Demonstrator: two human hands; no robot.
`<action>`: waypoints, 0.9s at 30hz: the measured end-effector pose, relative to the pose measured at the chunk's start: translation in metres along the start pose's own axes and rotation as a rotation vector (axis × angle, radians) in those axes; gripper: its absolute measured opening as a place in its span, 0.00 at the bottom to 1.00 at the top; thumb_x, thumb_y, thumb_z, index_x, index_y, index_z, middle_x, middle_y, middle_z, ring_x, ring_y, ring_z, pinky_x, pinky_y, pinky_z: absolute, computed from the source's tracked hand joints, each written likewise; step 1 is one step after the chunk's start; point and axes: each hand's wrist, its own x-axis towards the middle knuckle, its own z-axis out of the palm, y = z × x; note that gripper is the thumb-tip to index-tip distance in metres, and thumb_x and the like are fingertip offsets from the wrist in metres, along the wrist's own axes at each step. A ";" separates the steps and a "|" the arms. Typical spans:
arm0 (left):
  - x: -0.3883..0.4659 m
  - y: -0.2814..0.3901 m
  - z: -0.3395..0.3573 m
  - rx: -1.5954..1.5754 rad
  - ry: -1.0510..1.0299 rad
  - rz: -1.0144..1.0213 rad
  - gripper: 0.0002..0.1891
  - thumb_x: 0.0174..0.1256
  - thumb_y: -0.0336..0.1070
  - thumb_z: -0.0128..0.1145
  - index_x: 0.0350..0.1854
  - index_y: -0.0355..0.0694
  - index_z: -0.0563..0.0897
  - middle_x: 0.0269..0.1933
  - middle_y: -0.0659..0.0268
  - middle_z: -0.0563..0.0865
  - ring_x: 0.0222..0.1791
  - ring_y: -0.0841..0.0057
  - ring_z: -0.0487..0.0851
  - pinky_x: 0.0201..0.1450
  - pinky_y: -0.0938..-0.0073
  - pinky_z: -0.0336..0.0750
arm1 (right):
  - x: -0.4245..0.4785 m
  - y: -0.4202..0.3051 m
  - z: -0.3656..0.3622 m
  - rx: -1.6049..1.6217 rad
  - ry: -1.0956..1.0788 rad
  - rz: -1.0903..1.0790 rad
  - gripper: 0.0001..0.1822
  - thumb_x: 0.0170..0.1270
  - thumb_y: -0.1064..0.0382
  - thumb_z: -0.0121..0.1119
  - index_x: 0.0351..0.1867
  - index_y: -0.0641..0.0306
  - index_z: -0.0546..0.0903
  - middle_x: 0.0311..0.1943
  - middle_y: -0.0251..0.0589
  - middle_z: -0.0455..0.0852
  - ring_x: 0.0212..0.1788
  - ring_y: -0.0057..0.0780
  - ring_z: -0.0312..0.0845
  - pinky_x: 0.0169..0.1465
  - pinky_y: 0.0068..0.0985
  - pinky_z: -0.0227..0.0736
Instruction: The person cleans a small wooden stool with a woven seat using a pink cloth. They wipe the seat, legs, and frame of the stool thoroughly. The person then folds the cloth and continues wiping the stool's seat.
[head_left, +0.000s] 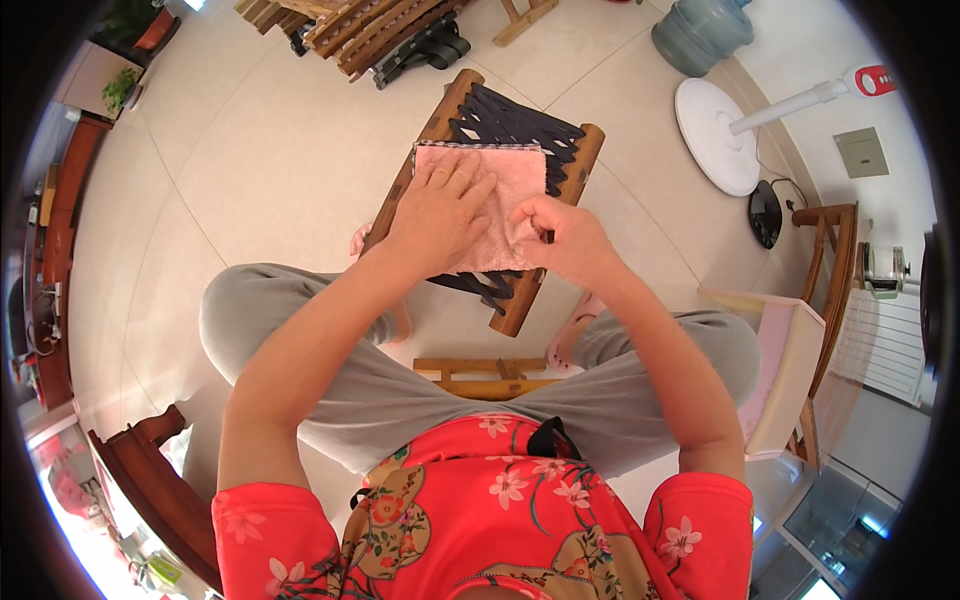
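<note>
A pink towelling cloth (517, 161) with a dark patterned edge at its far side lies over a wooden folding stool (589, 146). Dark cord or strapping (517, 112) is laced between the stool's two round wooden rails. My left hand (442, 210) rests flat on the cloth, palm down, with its fingers slightly spread. At the cloth's near right part, my right hand (570, 236) is curled, with thumb and forefinger pinching the fabric into wrinkles. Both hands partly cover the cloth, and the cloth hides the middle of the lacing.
Folded wooden stools (375, 37) lie on the tiled floor beyond. To the right stand a water bottle (701, 37), a white round fan base (716, 135) and a pink-and-cream box (784, 375). A wooden crossbar (480, 367) shows between my legs.
</note>
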 end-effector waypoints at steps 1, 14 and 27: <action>0.002 0.000 0.001 0.009 0.008 -0.007 0.25 0.67 0.43 0.55 0.65 0.41 0.73 0.69 0.55 0.70 0.71 0.58 0.65 0.71 0.57 0.58 | -0.002 -0.002 0.001 -0.016 0.012 0.010 0.15 0.54 0.70 0.61 0.45 0.60 0.79 0.24 0.33 0.77 0.28 0.21 0.72 0.32 0.23 0.69; 0.067 0.004 0.012 -0.202 0.024 -0.022 0.28 0.58 0.32 0.59 0.64 0.48 0.74 0.71 0.59 0.69 0.72 0.61 0.64 0.69 0.56 0.62 | 0.004 0.010 0.010 0.311 0.034 0.062 0.18 0.55 0.73 0.56 0.49 0.62 0.79 0.28 0.33 0.79 0.31 0.21 0.74 0.36 0.25 0.71; 0.085 -0.005 -0.008 -0.646 0.011 -0.152 0.05 0.50 0.24 0.56 0.29 0.37 0.74 0.47 0.58 0.85 0.53 0.68 0.82 0.52 0.71 0.75 | -0.008 0.004 0.010 0.181 0.170 0.081 0.32 0.55 0.74 0.61 0.63 0.60 0.66 0.29 0.30 0.75 0.30 0.18 0.70 0.36 0.20 0.67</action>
